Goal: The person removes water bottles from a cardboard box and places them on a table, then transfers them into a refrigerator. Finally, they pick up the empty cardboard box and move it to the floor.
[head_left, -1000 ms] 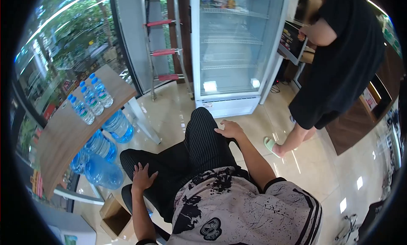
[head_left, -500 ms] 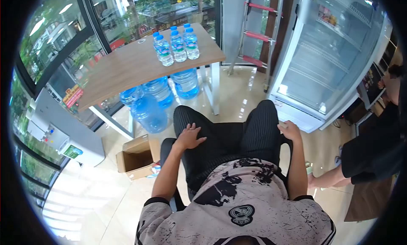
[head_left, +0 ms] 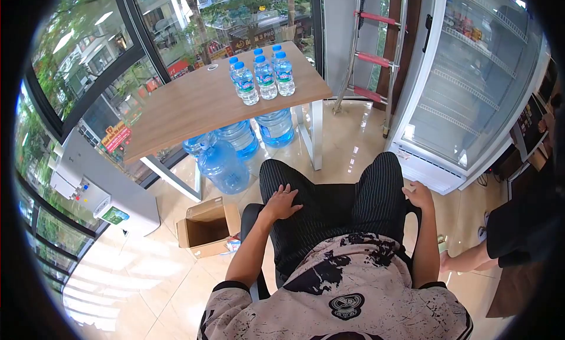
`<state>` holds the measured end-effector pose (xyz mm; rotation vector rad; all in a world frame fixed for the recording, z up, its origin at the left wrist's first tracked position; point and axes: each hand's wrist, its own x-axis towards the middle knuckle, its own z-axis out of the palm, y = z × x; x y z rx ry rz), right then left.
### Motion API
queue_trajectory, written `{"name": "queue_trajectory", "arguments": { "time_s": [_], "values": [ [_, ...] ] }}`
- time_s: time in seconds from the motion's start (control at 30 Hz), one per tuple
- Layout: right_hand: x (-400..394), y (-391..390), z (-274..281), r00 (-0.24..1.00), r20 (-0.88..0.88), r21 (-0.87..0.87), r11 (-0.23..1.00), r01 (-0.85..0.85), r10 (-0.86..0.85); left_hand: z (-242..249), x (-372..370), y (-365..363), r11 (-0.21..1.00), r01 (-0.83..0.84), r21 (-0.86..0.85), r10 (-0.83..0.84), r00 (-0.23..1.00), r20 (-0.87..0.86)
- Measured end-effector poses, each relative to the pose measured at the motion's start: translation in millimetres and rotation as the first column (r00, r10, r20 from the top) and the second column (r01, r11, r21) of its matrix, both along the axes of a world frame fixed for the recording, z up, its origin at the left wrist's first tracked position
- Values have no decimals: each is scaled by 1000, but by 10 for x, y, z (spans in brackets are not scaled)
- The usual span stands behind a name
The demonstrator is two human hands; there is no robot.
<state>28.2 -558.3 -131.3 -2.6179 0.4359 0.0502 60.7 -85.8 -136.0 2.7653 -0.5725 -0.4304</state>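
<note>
black trousers support the spread, empty left hand while the right hand sits by the knee, its grip unclear, apparently resting; reaching would call for lifting.

Table: left part free; small bottles stand toward right.
Left hand: knee ahead, big jugs beyond, crowding under table.
Carton: near left, open top, way in from above.

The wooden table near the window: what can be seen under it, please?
Under the wooden table, large blue water bottles are on the floor. The table hides the tops of the rear ones; whether more is behind them, I cannot see.
</note>
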Motion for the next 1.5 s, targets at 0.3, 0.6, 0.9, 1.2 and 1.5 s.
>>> {"name": "queue_trajectory", "arguments": {
  "time_s": [0.3, 0.6, 0.9, 1.2, 1.5],
  "values": [
    [-44, -64, -107, 997, 72, -58, 998, 8, -4, -47, 40, -6, 999, 38, 8, -38, 999, 12],
    [65, -166, -134, 984, 180, 170, 985, -25, -6, -4, 32, -33, 999, 49, -13, -48, 997, 55],
    [1602, -693, 707, 869, 467, -177, 980, -85, 160, -148, 270, -73, 980, 15, -199, 15, 988, 151],
    [3021, -726, 2488, 676, 646, -603, 779, 169, 354, -123, 507, -59, 983, -39, -180, 51, 997, 62],
    [3578, -694, 2730, 949, 19, -993, 115, -18, 315, 12, 489, 14, 948, -213, -235, 225, 974, 26]
  ]
}}
